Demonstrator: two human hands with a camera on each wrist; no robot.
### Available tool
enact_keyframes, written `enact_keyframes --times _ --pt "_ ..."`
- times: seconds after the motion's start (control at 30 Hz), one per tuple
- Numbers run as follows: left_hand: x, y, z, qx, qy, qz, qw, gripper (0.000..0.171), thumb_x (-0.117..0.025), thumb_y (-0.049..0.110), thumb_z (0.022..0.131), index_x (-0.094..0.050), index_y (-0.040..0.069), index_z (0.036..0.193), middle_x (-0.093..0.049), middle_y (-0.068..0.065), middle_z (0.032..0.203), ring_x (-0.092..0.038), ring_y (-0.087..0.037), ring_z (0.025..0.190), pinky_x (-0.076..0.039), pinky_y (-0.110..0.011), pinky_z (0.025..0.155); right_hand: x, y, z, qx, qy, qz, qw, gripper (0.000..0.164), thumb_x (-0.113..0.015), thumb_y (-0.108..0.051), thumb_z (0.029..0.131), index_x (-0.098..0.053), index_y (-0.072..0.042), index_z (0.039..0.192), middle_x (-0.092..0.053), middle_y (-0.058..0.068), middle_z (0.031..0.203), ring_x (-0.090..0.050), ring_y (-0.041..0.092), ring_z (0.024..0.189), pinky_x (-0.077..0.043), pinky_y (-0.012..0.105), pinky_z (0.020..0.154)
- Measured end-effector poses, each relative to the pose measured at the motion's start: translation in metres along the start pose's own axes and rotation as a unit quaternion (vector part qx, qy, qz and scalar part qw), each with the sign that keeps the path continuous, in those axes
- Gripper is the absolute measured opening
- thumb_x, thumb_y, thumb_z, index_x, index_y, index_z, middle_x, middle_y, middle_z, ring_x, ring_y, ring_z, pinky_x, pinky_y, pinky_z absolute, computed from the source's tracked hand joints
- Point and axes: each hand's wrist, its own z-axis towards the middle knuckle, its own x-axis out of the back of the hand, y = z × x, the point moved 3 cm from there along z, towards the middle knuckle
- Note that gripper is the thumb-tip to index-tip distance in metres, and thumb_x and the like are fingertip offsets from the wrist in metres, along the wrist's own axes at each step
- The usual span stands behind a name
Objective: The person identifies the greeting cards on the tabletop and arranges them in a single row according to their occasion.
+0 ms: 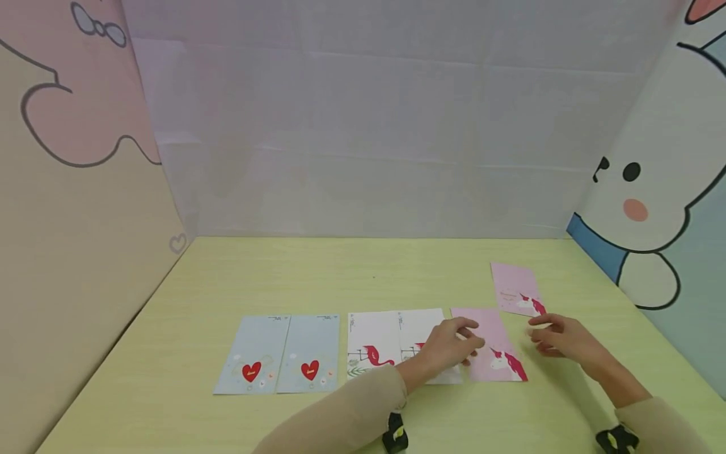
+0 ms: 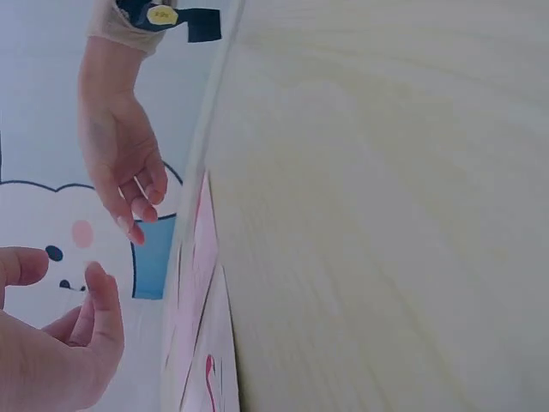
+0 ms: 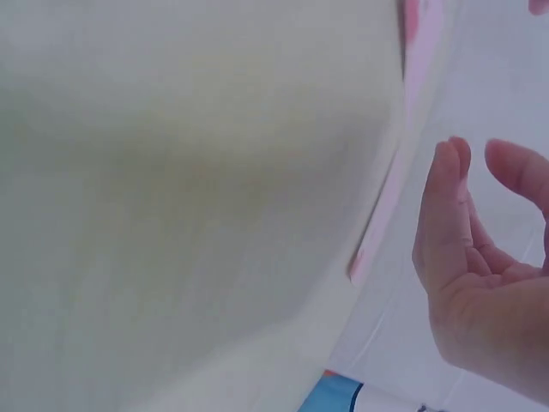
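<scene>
My left hand (image 1: 450, 343) hovers over the seam between a white flamingo card (image 1: 442, 377) and a pink unicorn card (image 1: 482, 325), fingers loosely bent with nothing between them. The left wrist view shows a gap between this thumb and the fingers (image 2: 105, 300). Just below a second pink unicorn card (image 1: 513, 284), set further back, is my right hand (image 1: 567, 343). Its fingers are relaxed and hold nothing; in the right wrist view it is raised above the table, thumb apart from the fingers (image 3: 442, 206).
Another white flamingo card (image 1: 371, 337) lies left of my left hand. Two light blue cards with red hearts, one at the far left (image 1: 263, 334) and its neighbour (image 1: 312, 334), lie side by side on the pale yellow table (image 1: 317, 277). Printed panels (image 1: 646, 208) wall the sides.
</scene>
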Motion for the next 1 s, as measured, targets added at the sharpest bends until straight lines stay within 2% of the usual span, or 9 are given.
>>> enact_keyframes --times 0.13,0.3,0.53,0.6,0.63,0.7,0.8,0.87,1.0 --pt "-0.008 0.007 0.016 0.001 0.038 -0.051 0.9979 0.030 -0.060 0.014 0.082 -0.059 0.004 0.110 -0.057 0.006 0.084 -0.058 -0.013 0.077 -0.048 -0.023 0.062 0.025 0.024 0.019 0.016 0.026 0.059 0.998 0.064 -0.056 -0.036 0.086 -0.034 0.011 0.124 -0.053 0.015 0.104 -0.057 0.008 0.080 -0.050 0.029 0.072" --pt "-0.023 0.008 0.033 0.033 0.070 -0.058 0.9953 0.032 -0.062 0.018 0.081 -0.059 0.005 0.111 -0.058 0.003 0.097 -0.055 -0.013 0.091 -0.046 -0.029 0.075 0.044 0.050 0.035 0.015 0.063 0.077 0.995 0.075 -0.050 -0.044 0.087 -0.023 0.011 0.131 -0.031 0.029 0.127 -0.051 -0.003 0.083 -0.048 0.027 0.075" --pt "-0.036 0.008 0.051 0.063 0.099 -0.062 0.9912 0.041 -0.062 0.022 0.080 -0.055 0.004 0.117 -0.055 -0.003 0.113 -0.049 -0.020 0.106 -0.040 -0.034 0.087 0.048 0.037 0.028 -0.050 0.056 0.106 0.992 0.074 -0.040 -0.039 0.092 -0.010 0.014 0.133 -0.019 0.033 0.133 -0.045 0.026 0.107 -0.046 0.028 0.081" --pt "-0.038 0.008 0.056 0.070 0.107 -0.067 0.9895 0.044 -0.062 0.023 0.080 -0.053 0.005 0.119 -0.054 -0.004 0.115 -0.047 -0.022 0.109 -0.038 -0.035 0.089 0.048 0.030 0.025 -0.061 0.043 0.123 0.990 0.072 -0.038 -0.035 0.093 -0.006 0.015 0.133 -0.014 0.034 0.134 -0.048 0.020 0.102 -0.045 0.028 0.081" --pt "-0.039 0.009 0.059 0.076 0.112 -0.071 0.9883 0.045 -0.062 0.024 0.080 -0.053 0.006 0.120 -0.053 -0.004 0.117 -0.046 -0.022 0.110 -0.037 -0.036 0.090 0.048 0.028 0.024 -0.063 0.037 0.133 0.988 0.071 -0.037 -0.033 0.093 -0.004 0.016 0.133 -0.015 0.035 0.134 -0.051 0.015 0.097 -0.045 0.028 0.081" --pt "-0.040 0.009 0.064 0.083 0.118 -0.078 0.9865 0.047 -0.062 0.025 0.080 -0.051 0.006 0.121 -0.051 -0.005 0.119 -0.044 -0.023 0.112 -0.036 -0.038 0.091 0.049 0.024 0.023 -0.061 0.024 0.158 0.985 0.070 -0.037 -0.029 0.094 -0.001 0.017 0.132 -0.028 0.036 0.126 -0.053 0.005 0.086 -0.046 0.029 0.081" --pt "-0.042 0.010 0.070 0.090 0.123 -0.084 0.9847 0.049 -0.062 0.026 0.080 -0.050 0.005 0.123 -0.049 -0.007 0.121 -0.043 -0.026 0.113 -0.035 -0.040 0.092 0.049 0.022 0.024 -0.050 0.011 0.180 0.982 0.069 -0.037 -0.026 0.094 0.000 0.020 0.130 -0.047 0.024 0.110 -0.054 0.000 0.078 -0.047 0.031 0.079" --pt "-0.044 0.010 0.073 0.093 0.124 -0.085 0.9843 0.050 -0.062 0.026 0.080 -0.049 0.004 0.123 -0.048 -0.008 0.122 -0.043 -0.027 0.113 -0.034 -0.041 0.093 0.050 0.023 0.026 -0.053 0.007 0.179 0.982 0.070 -0.038 -0.027 0.094 0.000 0.020 0.130 -0.049 0.020 0.108 -0.055 0.001 0.078 -0.047 0.032 0.079" --pt "-0.046 0.011 0.078 0.101 0.124 -0.086 0.9834 0.050 -0.061 0.025 0.080 -0.048 0.005 0.124 -0.046 -0.009 0.124 -0.040 -0.029 0.116 -0.031 -0.043 0.094 0.050 0.024 0.031 -0.072 0.009 0.161 0.984 0.071 -0.037 -0.029 0.094 0.000 0.020 0.130 -0.036 0.035 0.121 -0.054 0.004 0.081 -0.046 0.033 0.080"
